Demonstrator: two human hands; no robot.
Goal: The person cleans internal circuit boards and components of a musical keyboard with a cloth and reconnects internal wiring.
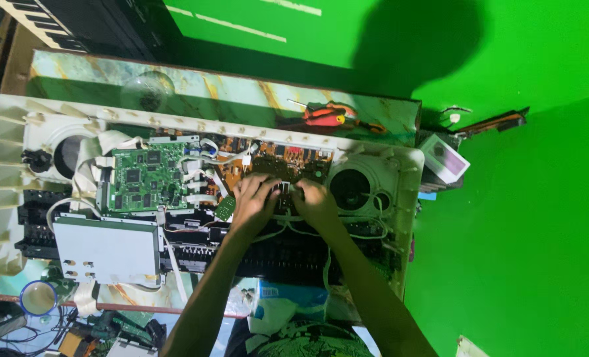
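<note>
- small dark rectangular component [285, 192] sits between the 2 hands, at the near edge of the brown circuit board [288, 160], roughly mid-length of the opened cream plastic keyboard casing [3, 198]
- left hand [255, 201] is curled over the component's left side, fingers bent and pinching it; right hand [315, 201] mirrors it on the right side, fingers bent onto the same part; both forearms reach in from the near edge of the tabletop
- just left of the left hand lies a green circuit board [146, 177] with white ribbon cables [198, 182] running toward the brown board; a tiny green board [225, 209] touches the left wrist area
- right of the right hand, a round black speaker [350, 190] sits in the casing's right end; another speaker opening [66, 155] is at the left end
- a grey metal plate [106, 250] covers the casing's near-left part
- a red-handled screwdriver [327, 116] rests on the marble-patterned tabletop [241, 89] along its far edge
- a small cup [38, 297] stands by the near-left corner; green backdrop [539, 198] surrounds the table
</note>
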